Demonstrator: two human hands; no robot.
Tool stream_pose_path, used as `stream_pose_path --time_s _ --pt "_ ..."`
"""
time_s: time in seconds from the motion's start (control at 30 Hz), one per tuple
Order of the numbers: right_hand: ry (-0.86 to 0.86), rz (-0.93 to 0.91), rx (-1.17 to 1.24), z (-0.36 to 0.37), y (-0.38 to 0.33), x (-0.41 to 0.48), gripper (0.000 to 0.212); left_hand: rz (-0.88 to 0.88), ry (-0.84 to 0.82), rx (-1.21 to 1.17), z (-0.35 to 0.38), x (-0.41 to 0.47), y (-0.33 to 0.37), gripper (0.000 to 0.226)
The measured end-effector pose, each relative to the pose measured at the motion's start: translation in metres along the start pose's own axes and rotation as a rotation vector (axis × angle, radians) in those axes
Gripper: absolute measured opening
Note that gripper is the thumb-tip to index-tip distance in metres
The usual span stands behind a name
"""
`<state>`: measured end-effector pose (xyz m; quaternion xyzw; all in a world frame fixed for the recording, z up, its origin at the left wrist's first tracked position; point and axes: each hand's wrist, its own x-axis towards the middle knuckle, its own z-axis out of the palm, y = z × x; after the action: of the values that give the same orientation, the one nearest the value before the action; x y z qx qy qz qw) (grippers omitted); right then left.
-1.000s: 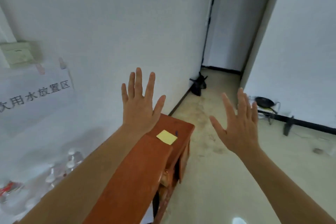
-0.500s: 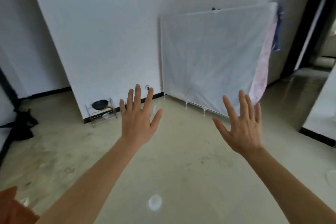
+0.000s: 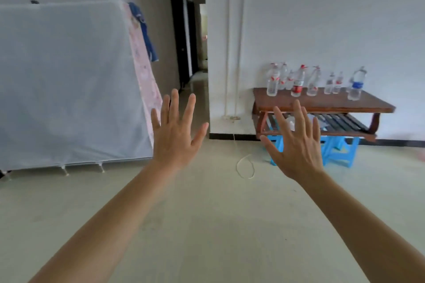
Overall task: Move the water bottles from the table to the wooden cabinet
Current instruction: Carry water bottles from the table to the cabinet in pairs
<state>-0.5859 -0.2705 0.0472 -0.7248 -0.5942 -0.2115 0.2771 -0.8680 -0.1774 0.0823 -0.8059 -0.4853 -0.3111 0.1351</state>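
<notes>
Several clear water bottles (image 3: 297, 82) stand in a row on a low dark wooden table (image 3: 326, 104) against the far white wall at the right. Most have red caps and labels; one at the right end (image 3: 356, 85) has a blue label. My left hand (image 3: 176, 135) and my right hand (image 3: 296, 147) are raised in front of me, fingers spread, palms away, holding nothing. Both hands are well short of the table. The wooden cabinet is out of view.
A white covered panel (image 3: 69, 85) leans against the left wall with pink and blue cloth at its edge. Blue plastic stools (image 3: 340, 151) sit under the table. A white cord (image 3: 245, 165) lies looped on the floor. A dark hallway (image 3: 188, 39) opens at centre.
The view has swung right from the wooden cabinet, past the covered panel, to the table with bottles. Both hands stay raised and spread in front of me.
</notes>
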Motion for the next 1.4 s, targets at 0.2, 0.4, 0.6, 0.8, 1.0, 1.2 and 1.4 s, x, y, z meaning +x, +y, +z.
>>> stream_pose_path --time_s 0.2,0.4,0.6,0.8,1.0,1.2,1.4 --pt "0.099 0.136 -0.203 -0.015 0.149 0.035 0.074 0.225 -0.011 -0.187 0.101 0.13 0.14 0.072" --pt "0.145 0.298 -0.31 -0.003 0.295 0.044 0.076 0.378 -0.085 -0.278 0.208 0.206 0.289 0.072" --pt "0.081 0.317 -0.36 0.03 0.46 0.106 0.078 0.378 -0.127 -0.285 0.313 0.29 0.42 0.074" --pt "0.007 0.249 -0.358 0.057 0.566 0.205 0.083 0.349 -0.122 -0.193 0.375 0.378 0.488 0.077" --pt "-0.033 0.205 -0.358 0.114 0.659 0.269 0.083 0.361 -0.127 -0.135 0.456 0.443 0.526 0.08" --pt "-0.048 0.242 -0.35 0.185 0.749 0.351 0.084 0.364 -0.107 -0.197 0.561 0.532 0.573 0.079" --pt "-0.071 0.249 -0.41 0.231 0.839 0.442 0.091 0.356 -0.167 -0.204 0.656 0.641 0.619 0.077"
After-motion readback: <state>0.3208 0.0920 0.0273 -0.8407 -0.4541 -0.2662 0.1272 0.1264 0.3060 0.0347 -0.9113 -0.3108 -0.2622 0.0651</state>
